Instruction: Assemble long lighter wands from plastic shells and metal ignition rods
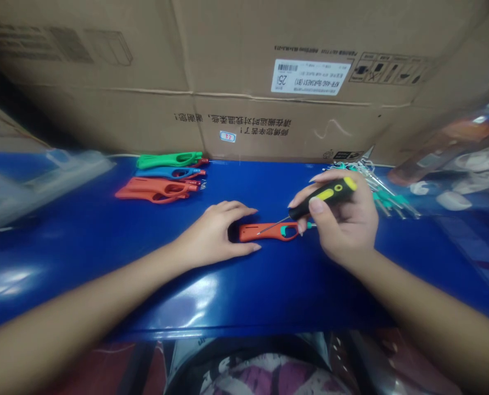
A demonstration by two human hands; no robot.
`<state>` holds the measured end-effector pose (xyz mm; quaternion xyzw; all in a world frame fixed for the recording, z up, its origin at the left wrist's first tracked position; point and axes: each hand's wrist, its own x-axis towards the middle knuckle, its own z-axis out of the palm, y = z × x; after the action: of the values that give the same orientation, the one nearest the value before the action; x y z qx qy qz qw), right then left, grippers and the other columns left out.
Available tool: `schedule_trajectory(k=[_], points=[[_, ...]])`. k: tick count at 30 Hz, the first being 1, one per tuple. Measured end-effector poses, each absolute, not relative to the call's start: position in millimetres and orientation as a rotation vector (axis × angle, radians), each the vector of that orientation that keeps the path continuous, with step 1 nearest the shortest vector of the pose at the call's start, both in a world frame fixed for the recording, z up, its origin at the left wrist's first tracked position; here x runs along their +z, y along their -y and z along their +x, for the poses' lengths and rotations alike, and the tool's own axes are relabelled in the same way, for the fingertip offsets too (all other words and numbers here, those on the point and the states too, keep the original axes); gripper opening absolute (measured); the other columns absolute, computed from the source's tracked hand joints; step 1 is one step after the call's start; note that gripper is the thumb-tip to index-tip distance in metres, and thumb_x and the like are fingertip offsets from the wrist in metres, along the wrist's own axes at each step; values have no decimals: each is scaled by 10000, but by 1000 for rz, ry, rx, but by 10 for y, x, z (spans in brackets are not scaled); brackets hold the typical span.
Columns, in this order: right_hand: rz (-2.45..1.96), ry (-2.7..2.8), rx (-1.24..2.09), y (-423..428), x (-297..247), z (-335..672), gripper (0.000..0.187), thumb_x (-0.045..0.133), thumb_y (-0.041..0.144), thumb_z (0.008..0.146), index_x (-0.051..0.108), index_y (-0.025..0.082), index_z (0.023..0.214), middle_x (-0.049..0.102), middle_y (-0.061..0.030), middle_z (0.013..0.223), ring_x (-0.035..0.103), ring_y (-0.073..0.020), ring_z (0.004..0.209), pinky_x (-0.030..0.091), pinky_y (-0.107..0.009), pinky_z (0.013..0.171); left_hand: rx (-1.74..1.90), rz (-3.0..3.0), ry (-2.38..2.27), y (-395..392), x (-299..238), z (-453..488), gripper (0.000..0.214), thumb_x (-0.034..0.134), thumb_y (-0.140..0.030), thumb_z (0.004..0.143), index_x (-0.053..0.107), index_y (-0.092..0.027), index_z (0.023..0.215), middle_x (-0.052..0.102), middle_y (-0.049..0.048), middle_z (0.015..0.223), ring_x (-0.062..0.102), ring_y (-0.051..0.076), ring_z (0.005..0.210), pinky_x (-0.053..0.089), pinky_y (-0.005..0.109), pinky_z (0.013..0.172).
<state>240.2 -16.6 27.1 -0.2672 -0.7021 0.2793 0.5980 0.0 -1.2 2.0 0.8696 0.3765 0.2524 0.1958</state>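
An orange lighter casing [269,231] lies flat on the blue table [104,236] in front of me. My left hand [217,233] cups its left end, fingers curled around it and pressing it down. My right hand [343,219] grips a screwdriver [326,196] with a black and yellow handle. Its thin metal shaft points down-left, and its tip rests on the orange casing near the middle. A teal trigger part [287,230] shows at the casing's right end.
Green, blue and orange lighter casings [166,178] are stacked at the back left. A heap of small teal and metal parts [386,195] lies at the back right. Cardboard boxes [248,82] wall off the back edge. Clear plastic bags lie at both sides.
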Motion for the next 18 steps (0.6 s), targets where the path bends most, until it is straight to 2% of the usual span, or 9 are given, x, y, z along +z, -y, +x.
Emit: schedule_trajectory(k=[4,6,9,12,18], points=[[-630,1640,596,110,288,2433,251,619,272,997,513,306,1222,703,0,879,611,-101,504,540,-246,426,606,2455,-960,-13,71,-36,405,765,-194,774,727,-173,1176,730,62,1076,664,240,1013,516,386,948],[-629,1651,576,91,286,2446,344,625,269,995,463,341,1290,698,8,880,617,-105,518,533,-237,424,598,2438,-891,-2,64,-15,366,749,-175,795,736,-185,1161,722,43,1038,665,212,980,515,356,926],[-603,1635,518,103,294,2438,402,653,251,976,446,363,1301,696,0,918,662,-123,597,557,-234,457,645,2412,-837,45,5,66,345,777,-262,843,735,-181,1176,711,42,1015,664,196,947,508,349,913],[-548,1605,500,157,316,2395,402,693,192,937,495,334,1257,674,-16,965,701,-138,697,602,-235,509,715,2406,-797,97,-78,156,373,778,-371,874,726,-182,1193,707,52,1020,657,200,951,502,353,902],[-490,1696,408,217,301,2330,440,722,145,892,539,265,1273,627,-57,1154,712,-128,754,616,-224,525,696,2459,-783,129,-160,197,438,725,-441,917,675,-222,1293,674,61,1085,621,219,1012,476,394,949]])
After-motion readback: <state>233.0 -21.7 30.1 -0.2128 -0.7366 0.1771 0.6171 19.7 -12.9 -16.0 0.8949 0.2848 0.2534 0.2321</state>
